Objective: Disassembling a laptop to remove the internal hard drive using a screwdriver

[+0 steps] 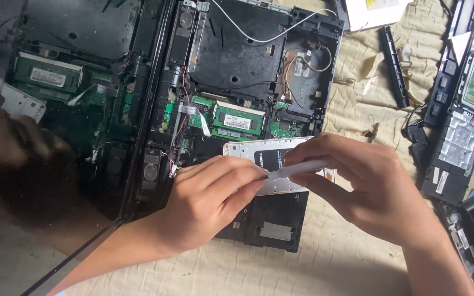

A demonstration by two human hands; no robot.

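My left hand grips the left edge of a white smartphone with its back cover off and a dark battery showing. My right hand pinches a thin white plastic pry tool, whose tip meets the phone's edge by my left fingertips. Both hands hover over an opened black laptop base, close to its green memory module.
The laptop's glossy screen stands open at left and mirrors the circuit board and my hands. A white cable crosses the base. A black strip, dismantled laptop parts and a white sheet lie on the beige quilted cloth at right.
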